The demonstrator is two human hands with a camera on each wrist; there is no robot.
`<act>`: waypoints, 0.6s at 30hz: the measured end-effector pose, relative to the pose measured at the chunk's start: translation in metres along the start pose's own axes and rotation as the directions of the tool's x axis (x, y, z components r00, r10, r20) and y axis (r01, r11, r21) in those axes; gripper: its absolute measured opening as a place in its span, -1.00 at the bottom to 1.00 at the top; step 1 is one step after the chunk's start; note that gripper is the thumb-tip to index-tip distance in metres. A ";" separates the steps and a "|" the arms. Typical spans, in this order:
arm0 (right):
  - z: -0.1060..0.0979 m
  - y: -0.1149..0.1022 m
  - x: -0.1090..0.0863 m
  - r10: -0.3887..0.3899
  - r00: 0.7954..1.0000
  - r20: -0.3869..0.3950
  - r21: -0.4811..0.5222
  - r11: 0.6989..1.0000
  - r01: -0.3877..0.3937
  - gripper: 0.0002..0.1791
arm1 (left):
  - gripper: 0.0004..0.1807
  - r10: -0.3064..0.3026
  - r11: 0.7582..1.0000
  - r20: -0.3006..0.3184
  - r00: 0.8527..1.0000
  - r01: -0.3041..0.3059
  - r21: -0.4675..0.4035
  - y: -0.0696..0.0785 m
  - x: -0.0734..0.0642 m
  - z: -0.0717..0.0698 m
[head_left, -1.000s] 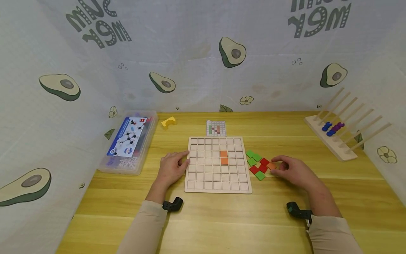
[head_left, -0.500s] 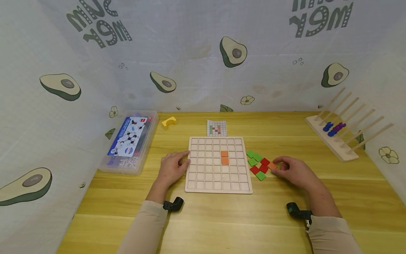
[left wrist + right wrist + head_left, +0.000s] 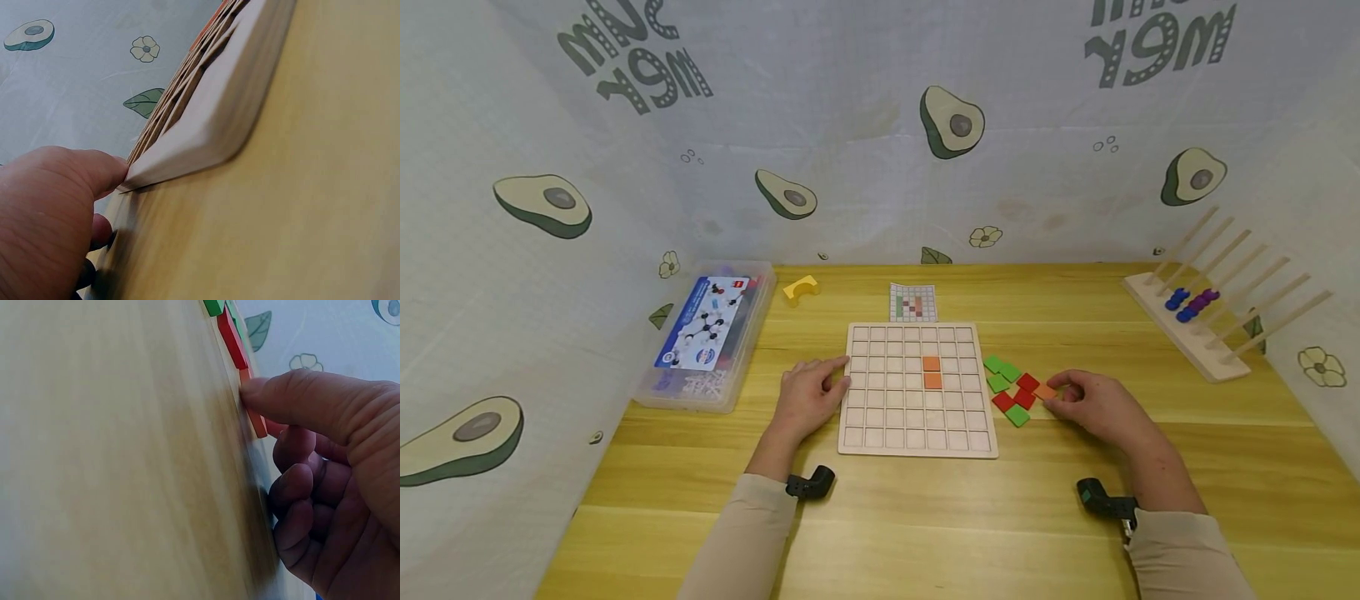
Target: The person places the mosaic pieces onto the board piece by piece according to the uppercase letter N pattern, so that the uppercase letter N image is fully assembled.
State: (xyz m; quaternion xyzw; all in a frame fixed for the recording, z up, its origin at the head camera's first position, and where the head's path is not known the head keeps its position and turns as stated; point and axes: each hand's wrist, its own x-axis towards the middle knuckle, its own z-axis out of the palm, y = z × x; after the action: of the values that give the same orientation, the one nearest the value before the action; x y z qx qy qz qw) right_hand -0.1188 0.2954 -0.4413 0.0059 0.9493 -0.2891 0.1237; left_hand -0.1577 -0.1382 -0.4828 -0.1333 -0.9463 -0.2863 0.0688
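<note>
A wooden grid board (image 3: 892, 418) lies in the middle of the table, with two orange square tiles (image 3: 932, 380) in neighbouring cells of one column. At the board's left edge my left hand (image 3: 807, 402) rests with its thumb and forefinger touching the side. My right hand (image 3: 1097, 406) pinches a loose orange tile (image 3: 1044, 391) between thumb and forefinger. In the right wrist view the thumb covers part of that orange tile (image 3: 257, 419). Red tiles (image 3: 1024, 400) and green tiles (image 3: 1017, 415) lie flat in a loose group between the board and my right hand.
Behind the board lies a printed pattern card (image 3: 913, 303). A clear plastic case (image 3: 703, 333) stands at the left, near a yellow arch block (image 3: 801, 289). At the right is a wooden peg rack (image 3: 1187, 333) with tall pegs and blue and purple beads.
The view has shifted very slightly. Both hands stay almost where they were, the left at the board's edge and the right at the loose orange tile.
</note>
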 end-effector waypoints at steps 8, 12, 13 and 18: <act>-0.001 0.000 0.000 -0.020 1.000 0.013 0.006 1.000 0.020 -0.59 | -0.59 0.001 1.000 0.000 1.000 -0.001 0.000 0.000 0.000 0.000; -0.002 -0.003 -0.002 -0.022 1.000 0.016 0.001 1.000 0.021 -0.56 | -0.59 0.003 1.000 0.001 1.000 -0.003 0.006 0.000 0.000 0.000; -0.002 -0.005 -0.002 -0.026 1.000 0.014 -0.001 1.000 0.026 -0.56 | -0.59 0.003 1.000 0.001 1.000 -0.003 0.007 0.000 0.000 0.000; -0.001 -0.019 -0.001 -0.072 0.997 -0.006 0.003 0.997 0.072 -0.59 | -0.60 0.005 1.000 -0.001 1.000 -0.005 0.012 0.001 0.000 -0.001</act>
State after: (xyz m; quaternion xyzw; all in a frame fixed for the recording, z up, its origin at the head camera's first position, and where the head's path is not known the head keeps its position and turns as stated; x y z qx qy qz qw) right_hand -0.1191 0.2804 -0.4301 -0.0272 0.9487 -0.2951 0.1104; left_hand -0.1573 -0.1383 -0.4817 -0.1353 -0.9476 -0.2806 0.0710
